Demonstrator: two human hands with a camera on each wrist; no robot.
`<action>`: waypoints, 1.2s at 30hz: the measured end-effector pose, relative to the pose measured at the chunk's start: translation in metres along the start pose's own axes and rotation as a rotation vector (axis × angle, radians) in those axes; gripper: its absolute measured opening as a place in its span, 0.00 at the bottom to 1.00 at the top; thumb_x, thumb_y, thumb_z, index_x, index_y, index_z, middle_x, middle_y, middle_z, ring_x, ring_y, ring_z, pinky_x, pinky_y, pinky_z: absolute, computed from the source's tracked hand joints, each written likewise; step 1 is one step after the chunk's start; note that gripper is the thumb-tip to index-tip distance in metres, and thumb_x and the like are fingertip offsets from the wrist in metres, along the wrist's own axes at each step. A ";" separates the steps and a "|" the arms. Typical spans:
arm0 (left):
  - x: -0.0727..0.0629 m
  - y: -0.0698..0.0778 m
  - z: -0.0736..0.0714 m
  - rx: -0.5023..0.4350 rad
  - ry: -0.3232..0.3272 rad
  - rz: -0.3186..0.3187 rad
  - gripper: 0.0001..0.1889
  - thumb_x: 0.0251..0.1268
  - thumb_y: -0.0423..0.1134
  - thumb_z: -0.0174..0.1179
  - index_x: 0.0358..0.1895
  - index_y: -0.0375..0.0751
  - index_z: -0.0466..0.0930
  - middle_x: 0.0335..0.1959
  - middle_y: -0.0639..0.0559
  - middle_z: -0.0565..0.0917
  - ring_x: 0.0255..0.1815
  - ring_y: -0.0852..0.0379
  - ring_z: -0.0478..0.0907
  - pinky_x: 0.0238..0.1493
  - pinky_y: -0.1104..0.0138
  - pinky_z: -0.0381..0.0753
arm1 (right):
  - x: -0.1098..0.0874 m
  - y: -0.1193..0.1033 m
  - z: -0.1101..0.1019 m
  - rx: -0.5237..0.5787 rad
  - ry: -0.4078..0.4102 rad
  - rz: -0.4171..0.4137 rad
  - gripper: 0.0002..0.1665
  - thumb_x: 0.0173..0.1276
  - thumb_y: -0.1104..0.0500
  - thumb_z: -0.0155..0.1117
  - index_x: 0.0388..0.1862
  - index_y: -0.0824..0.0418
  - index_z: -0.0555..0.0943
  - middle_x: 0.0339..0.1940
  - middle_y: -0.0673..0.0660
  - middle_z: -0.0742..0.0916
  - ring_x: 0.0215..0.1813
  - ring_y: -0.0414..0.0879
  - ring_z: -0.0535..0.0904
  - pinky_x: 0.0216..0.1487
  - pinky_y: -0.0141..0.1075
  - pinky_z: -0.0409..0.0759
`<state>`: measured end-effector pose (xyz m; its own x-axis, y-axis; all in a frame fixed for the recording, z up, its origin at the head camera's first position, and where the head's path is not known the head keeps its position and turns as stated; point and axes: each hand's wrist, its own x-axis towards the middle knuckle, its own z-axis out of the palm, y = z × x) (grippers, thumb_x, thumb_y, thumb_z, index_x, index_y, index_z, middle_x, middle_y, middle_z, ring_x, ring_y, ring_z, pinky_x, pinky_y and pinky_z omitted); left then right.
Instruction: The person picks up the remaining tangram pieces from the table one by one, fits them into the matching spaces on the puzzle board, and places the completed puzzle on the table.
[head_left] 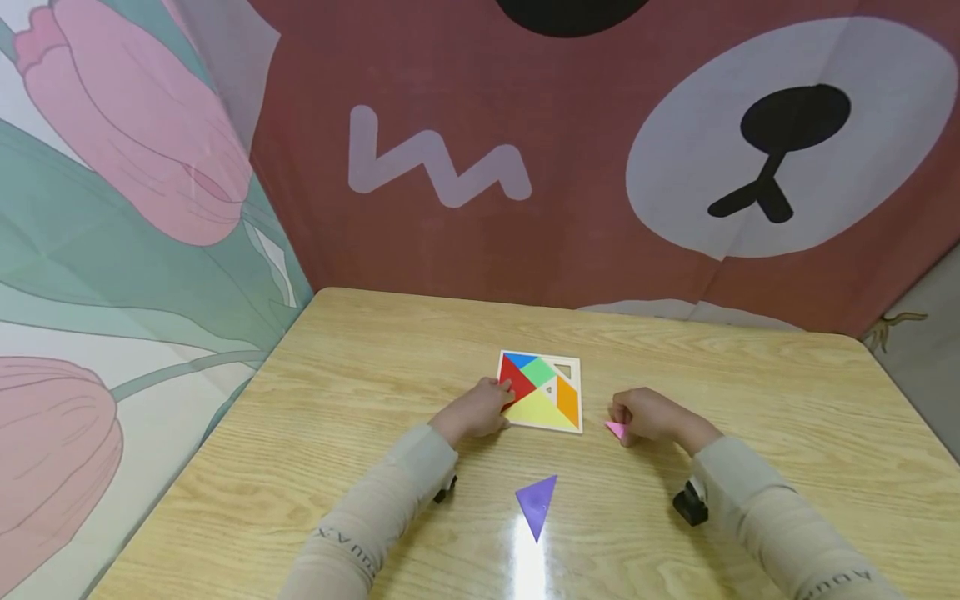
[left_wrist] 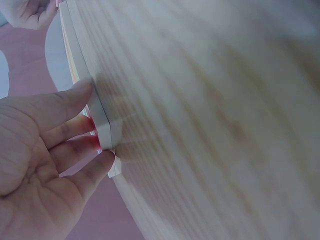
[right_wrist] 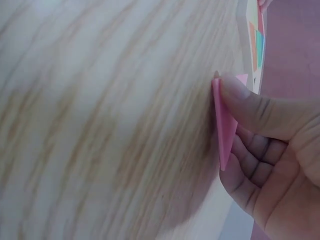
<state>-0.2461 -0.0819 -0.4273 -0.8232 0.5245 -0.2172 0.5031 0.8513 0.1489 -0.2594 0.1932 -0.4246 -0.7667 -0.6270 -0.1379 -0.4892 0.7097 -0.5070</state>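
A square tangram tray (head_left: 542, 427) with a pale frame lies on the table. In it are a red triangle (head_left: 517, 379), a yellow triangle (head_left: 540, 408), a blue triangle (head_left: 519, 360), a green square (head_left: 537, 372) and an orange parallelogram (head_left: 567, 402). Pale recesses show at its upper right and near its middle. My left hand (head_left: 483, 407) holds the tray's left side, fingertips over the red triangle and thumb against the frame's edge. To the right of the tray, my right hand (head_left: 648, 414) pinches a pink triangle (right_wrist: 226, 122) close over the table.
A purple triangle (head_left: 536, 507) lies on the wooden table (head_left: 360, 367), nearer to me than the tray. Behind the table hangs a brown cloth (head_left: 450, 258) with a bear's face. A floral cloth (head_left: 150, 292) hangs along the left side.
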 end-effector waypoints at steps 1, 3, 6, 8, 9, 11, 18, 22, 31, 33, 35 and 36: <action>0.000 0.000 0.000 0.003 0.004 0.004 0.26 0.56 0.43 0.56 0.58 0.37 0.67 0.60 0.44 0.63 0.60 0.47 0.58 0.60 0.65 0.56 | 0.000 0.001 0.000 0.009 0.002 -0.003 0.16 0.38 0.69 0.70 0.18 0.60 0.70 0.16 0.48 0.71 0.23 0.40 0.65 0.23 0.30 0.65; 0.000 0.000 0.000 0.004 0.008 0.009 0.26 0.56 0.43 0.56 0.57 0.37 0.67 0.60 0.43 0.63 0.60 0.47 0.58 0.60 0.65 0.56 | -0.001 0.002 -0.001 0.034 0.004 -0.006 0.15 0.39 0.69 0.70 0.18 0.61 0.70 0.16 0.47 0.71 0.23 0.40 0.66 0.22 0.29 0.66; 0.000 0.000 -0.001 0.001 0.004 0.007 0.26 0.56 0.43 0.56 0.58 0.37 0.67 0.60 0.43 0.63 0.60 0.47 0.58 0.60 0.65 0.56 | -0.003 0.003 -0.002 0.041 0.012 0.003 0.13 0.41 0.70 0.68 0.18 0.61 0.71 0.17 0.48 0.72 0.24 0.40 0.66 0.24 0.30 0.67; -0.001 0.000 -0.001 -0.005 0.001 0.004 0.26 0.56 0.43 0.56 0.58 0.37 0.67 0.60 0.44 0.63 0.60 0.47 0.58 0.60 0.65 0.57 | -0.003 0.002 -0.003 0.047 0.012 0.012 0.12 0.43 0.71 0.66 0.19 0.61 0.71 0.18 0.48 0.72 0.25 0.41 0.66 0.24 0.30 0.67; -0.001 0.000 -0.001 -0.006 -0.001 0.002 0.26 0.56 0.43 0.56 0.58 0.37 0.67 0.61 0.44 0.63 0.60 0.47 0.57 0.60 0.65 0.57 | -0.004 0.002 -0.003 0.047 0.010 0.017 0.12 0.44 0.72 0.65 0.19 0.61 0.71 0.18 0.49 0.72 0.25 0.41 0.66 0.25 0.31 0.67; -0.001 0.000 -0.001 -0.005 0.000 0.002 0.26 0.56 0.43 0.56 0.58 0.37 0.67 0.61 0.44 0.63 0.60 0.47 0.58 0.60 0.65 0.57 | -0.004 0.001 -0.004 0.049 0.005 0.025 0.12 0.46 0.73 0.63 0.20 0.61 0.71 0.19 0.49 0.72 0.26 0.41 0.66 0.25 0.31 0.66; 0.000 0.000 0.000 0.000 -0.002 -0.004 0.25 0.56 0.43 0.56 0.58 0.38 0.67 0.61 0.44 0.62 0.60 0.47 0.58 0.60 0.65 0.57 | -0.004 0.000 -0.003 0.121 0.027 0.039 0.12 0.46 0.77 0.59 0.24 0.63 0.72 0.20 0.50 0.72 0.26 0.42 0.66 0.26 0.32 0.67; 0.001 0.000 0.000 0.017 -0.004 -0.002 0.25 0.56 0.44 0.56 0.57 0.38 0.68 0.61 0.44 0.63 0.59 0.47 0.58 0.59 0.64 0.58 | -0.004 0.001 -0.001 0.143 0.064 0.050 0.15 0.46 0.79 0.53 0.30 0.64 0.74 0.21 0.51 0.73 0.27 0.43 0.67 0.26 0.32 0.68; 0.000 0.001 -0.001 0.030 0.002 -0.004 0.25 0.56 0.43 0.56 0.57 0.38 0.68 0.61 0.44 0.63 0.59 0.47 0.58 0.59 0.65 0.58 | -0.002 0.001 0.004 0.192 0.126 0.051 0.17 0.46 0.79 0.54 0.35 0.65 0.76 0.21 0.54 0.74 0.25 0.44 0.66 0.23 0.31 0.67; 0.000 0.001 0.000 0.032 0.005 0.000 0.25 0.56 0.43 0.56 0.57 0.37 0.67 0.61 0.43 0.63 0.59 0.47 0.58 0.59 0.66 0.58 | -0.002 0.000 0.005 0.204 0.135 0.053 0.15 0.48 0.77 0.56 0.35 0.66 0.76 0.21 0.55 0.74 0.26 0.44 0.66 0.24 0.31 0.67; 0.000 0.002 0.000 0.030 0.007 -0.003 0.26 0.56 0.43 0.56 0.58 0.37 0.67 0.61 0.43 0.62 0.60 0.47 0.58 0.59 0.66 0.57 | -0.001 -0.001 0.006 0.210 0.148 0.051 0.15 0.48 0.77 0.56 0.36 0.66 0.75 0.21 0.55 0.74 0.25 0.44 0.66 0.23 0.31 0.67; 0.000 0.002 0.001 0.029 0.006 -0.006 0.26 0.56 0.43 0.56 0.58 0.37 0.67 0.61 0.43 0.62 0.60 0.47 0.58 0.60 0.66 0.57 | -0.001 -0.001 0.007 0.211 0.154 0.047 0.15 0.48 0.77 0.56 0.36 0.66 0.75 0.20 0.55 0.74 0.24 0.44 0.66 0.22 0.31 0.67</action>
<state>-0.2450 -0.0806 -0.4276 -0.8277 0.5196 -0.2118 0.5056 0.8544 0.1200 -0.2556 0.1912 -0.4301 -0.8485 -0.5274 -0.0423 -0.3667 0.6438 -0.6716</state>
